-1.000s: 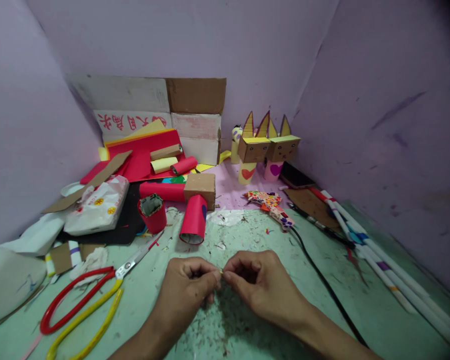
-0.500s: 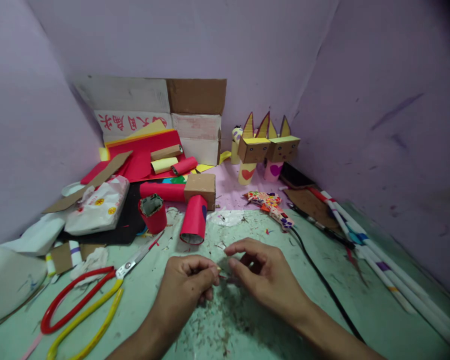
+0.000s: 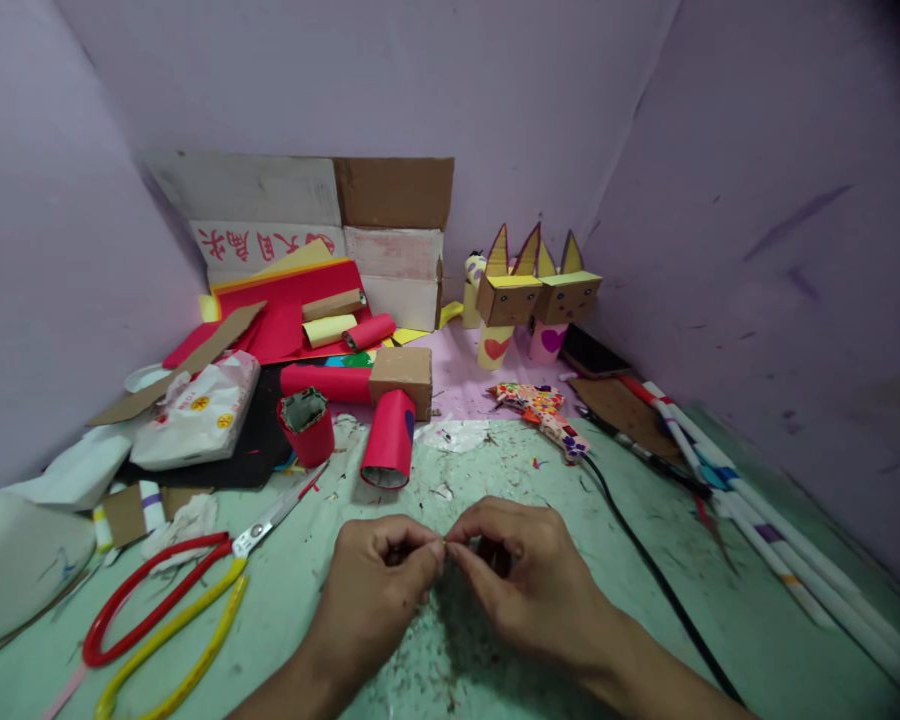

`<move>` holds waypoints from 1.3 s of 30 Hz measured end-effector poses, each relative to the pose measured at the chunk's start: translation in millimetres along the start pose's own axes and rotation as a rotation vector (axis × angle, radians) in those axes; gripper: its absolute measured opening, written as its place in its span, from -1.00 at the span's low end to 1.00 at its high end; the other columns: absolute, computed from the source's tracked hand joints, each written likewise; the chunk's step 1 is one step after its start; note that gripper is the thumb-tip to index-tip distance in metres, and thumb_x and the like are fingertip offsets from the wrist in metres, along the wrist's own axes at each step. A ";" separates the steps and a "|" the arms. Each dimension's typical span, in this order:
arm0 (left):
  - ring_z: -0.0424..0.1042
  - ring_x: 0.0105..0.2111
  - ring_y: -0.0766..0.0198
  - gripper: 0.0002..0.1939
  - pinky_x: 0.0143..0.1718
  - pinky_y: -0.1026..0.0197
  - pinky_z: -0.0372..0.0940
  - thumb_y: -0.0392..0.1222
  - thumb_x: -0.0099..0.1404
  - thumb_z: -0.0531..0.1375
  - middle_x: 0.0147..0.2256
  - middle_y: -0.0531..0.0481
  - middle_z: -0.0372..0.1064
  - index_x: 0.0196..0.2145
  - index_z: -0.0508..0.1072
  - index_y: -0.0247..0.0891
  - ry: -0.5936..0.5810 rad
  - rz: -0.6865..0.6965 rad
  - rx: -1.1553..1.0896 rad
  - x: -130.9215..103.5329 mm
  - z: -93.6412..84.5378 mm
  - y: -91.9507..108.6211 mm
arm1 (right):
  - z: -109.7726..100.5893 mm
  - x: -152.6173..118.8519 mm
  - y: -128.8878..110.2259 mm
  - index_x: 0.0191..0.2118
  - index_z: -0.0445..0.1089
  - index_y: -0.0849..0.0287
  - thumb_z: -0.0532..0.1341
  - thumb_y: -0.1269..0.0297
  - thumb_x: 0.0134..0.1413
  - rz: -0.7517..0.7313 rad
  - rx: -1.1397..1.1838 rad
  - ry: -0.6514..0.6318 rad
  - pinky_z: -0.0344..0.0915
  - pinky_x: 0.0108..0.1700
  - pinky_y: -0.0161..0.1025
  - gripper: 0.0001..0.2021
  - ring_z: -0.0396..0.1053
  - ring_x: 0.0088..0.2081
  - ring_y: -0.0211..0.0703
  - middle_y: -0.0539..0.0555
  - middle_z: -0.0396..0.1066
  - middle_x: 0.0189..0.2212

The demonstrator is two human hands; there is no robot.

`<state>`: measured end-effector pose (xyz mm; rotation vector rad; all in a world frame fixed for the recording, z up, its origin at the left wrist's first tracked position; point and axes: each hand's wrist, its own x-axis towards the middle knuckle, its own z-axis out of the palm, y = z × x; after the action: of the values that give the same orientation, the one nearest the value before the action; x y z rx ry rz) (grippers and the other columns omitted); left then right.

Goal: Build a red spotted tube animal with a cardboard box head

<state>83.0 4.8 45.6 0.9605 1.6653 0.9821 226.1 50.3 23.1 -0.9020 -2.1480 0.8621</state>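
My left hand (image 3: 379, 590) and my right hand (image 3: 521, 575) meet fingertip to fingertip low in the middle of the view, above the green mat (image 3: 495, 480). Both pinch one tiny yellowish piece (image 3: 443, 545) between thumb and forefinger; most of it is hidden by the fingers. Just beyond the hands lies a red paper tube (image 3: 388, 440) joined to a cardboard block (image 3: 400, 373). A second, shorter red tube (image 3: 307, 425) stands upright to its left.
Scissors (image 3: 157, 590) with red and yellow handles lie at front left. Red and yellow paper (image 3: 285, 305) and a cardboard box (image 3: 322, 225) fill the back left. Two cardboard cat figures (image 3: 536, 300) stand at the back. A patterned glue gun (image 3: 544, 410), its black cable (image 3: 645, 565) and paper sticks (image 3: 757, 525) lie right.
My right hand drew away and opened half a second ago, then came back; its fingertips now pinch the small piece against my left hand again.
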 end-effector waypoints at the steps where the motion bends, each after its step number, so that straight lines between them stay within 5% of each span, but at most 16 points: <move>1: 0.15 -0.69 0.41 -0.78 -0.64 0.34 0.04 -0.10 -0.11 0.18 -0.75 0.08 0.22 -0.66 0.45 -0.35 -0.001 0.007 -0.008 0.0 0.0 0.1 | 0.0 -0.3 -0.1 -0.46 0.45 0.19 0.17 0.42 -0.04 -0.005 -0.006 0.009 0.18 -0.52 -0.37 -0.89 0.32 -0.56 -0.31 0.01 0.42 -0.57; 6: 0.15 -0.76 0.45 -0.78 -0.73 0.40 0.00 -0.10 -0.10 0.22 -0.78 0.10 0.23 -0.60 0.45 -0.35 -0.031 -0.037 -0.163 4.1 -2.2 -3.8 | 0.0 -1.0 4.1 -0.38 0.41 0.21 0.12 0.45 0.02 -0.175 -0.079 0.059 0.20 -0.49 -0.39 -0.87 0.35 -0.52 -0.30 0.04 0.43 -0.49; 14: 0.20 -0.82 0.43 -0.85 -0.88 0.45 -0.03 -0.18 -0.16 0.21 -0.71 0.00 0.33 -0.65 0.40 -0.36 -0.284 -0.270 -0.519 10.4 -10.0 -10.9 | 0.6 1.8 4.5 -0.39 0.40 0.22 0.10 0.48 0.05 -0.449 -0.282 0.126 0.22 -0.50 -0.40 -0.86 0.40 -0.52 -0.29 0.02 0.46 -0.49; 27: 0.14 -0.87 0.45 -0.88 -0.91 0.46 -0.06 -0.24 -0.26 0.22 -0.78 0.05 0.26 -0.72 0.35 -0.34 -0.270 -0.372 -0.500 9.8 -9.0 -5.8 | 3.8 3.2 1.2 -0.40 0.41 0.24 0.05 0.51 0.08 -0.588 -0.331 0.223 0.30 -0.51 -0.38 -0.80 0.42 -0.53 -0.26 0.06 0.49 -0.51; 33: 0.13 -0.84 0.50 -0.89 -0.88 0.48 -0.08 -0.24 -0.21 0.21 -0.76 0.09 0.25 -0.68 0.36 -0.34 -0.269 -0.321 -0.478 10.2 -10.0 -7.4 | -0.1 0.1 0.8 -0.32 0.43 0.22 0.10 0.50 0.01 -0.423 -0.228 0.076 0.35 -0.43 -0.30 -0.82 0.46 -0.44 -0.18 0.10 0.51 -0.40; 39: 0.09 -0.83 0.51 -0.85 -0.83 0.45 -0.06 -0.19 -0.16 0.21 -0.79 0.15 0.18 -0.66 0.34 -0.32 -0.233 -0.199 -0.314 7.8 -9.0 -5.2 | -1.9 4.3 -0.3 -0.32 0.50 0.19 0.14 0.37 -0.03 0.160 0.168 -0.059 0.21 -0.57 -0.38 -0.81 0.29 -0.60 -0.32 0.04 0.48 -0.51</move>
<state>71.6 8.4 40.4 0.6580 1.3353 0.9248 225.1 54.0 25.7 -0.9821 -2.0371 1.1430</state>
